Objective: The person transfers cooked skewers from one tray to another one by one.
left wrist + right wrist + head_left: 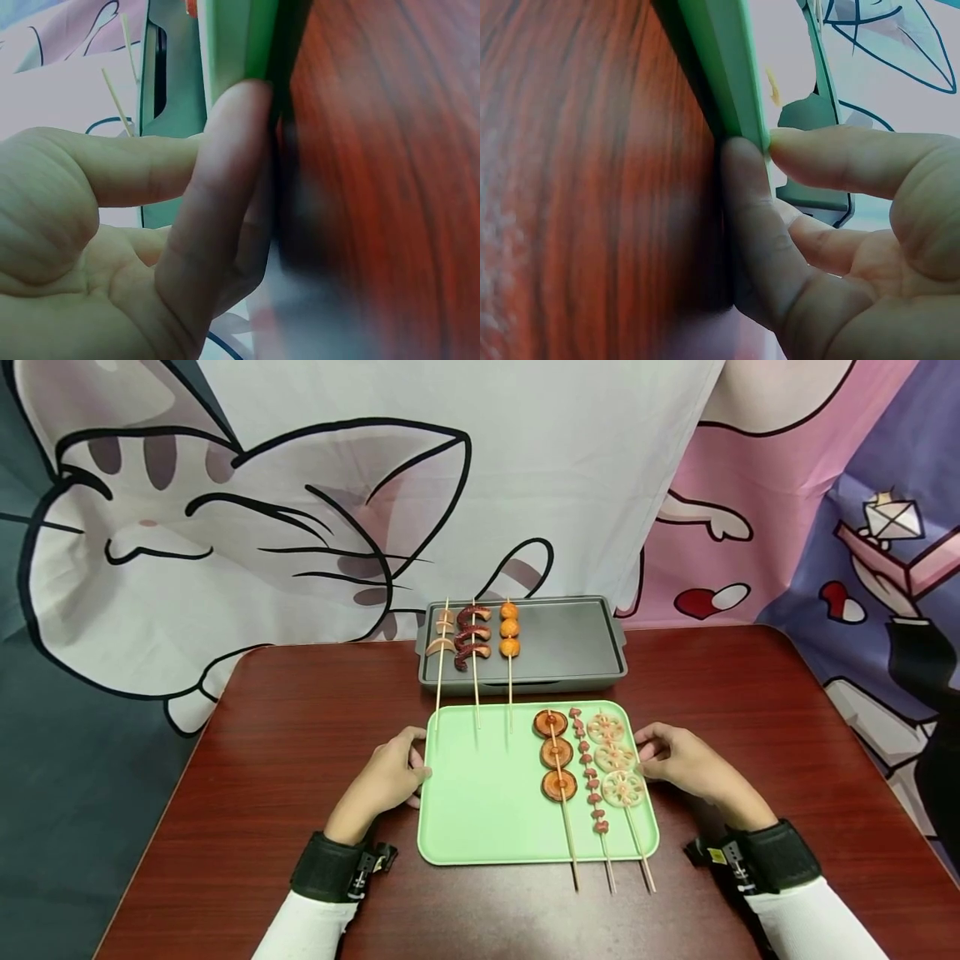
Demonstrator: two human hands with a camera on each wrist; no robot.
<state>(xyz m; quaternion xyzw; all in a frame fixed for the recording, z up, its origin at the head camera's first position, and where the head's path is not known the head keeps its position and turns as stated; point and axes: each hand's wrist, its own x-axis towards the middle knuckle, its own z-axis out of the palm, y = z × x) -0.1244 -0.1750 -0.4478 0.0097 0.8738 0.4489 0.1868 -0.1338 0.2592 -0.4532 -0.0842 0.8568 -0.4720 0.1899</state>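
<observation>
The left hand pinches the left rim of the green tray, thumb on top and fingers tucked under the edge, as the left wrist view shows; the right hand clamps the right rim the same way, its thumb just beside the lotus-root skewer; the tray lies flat on the dark red tabletop, in the middle, near the person; on its right half lie three skewers side by side, the lotus-root one, a skewer of small pink pieces and a skewer of brown round slices, their sticks jutting past the near rim; the left half of the tray is bare green; right behind the far rim stands a grey griddle pan bearing three more skewers, whose sticks reach over onto the tray; bare tabletop lies left and right of the hands; a cartoon cloth hangs behind.
</observation>
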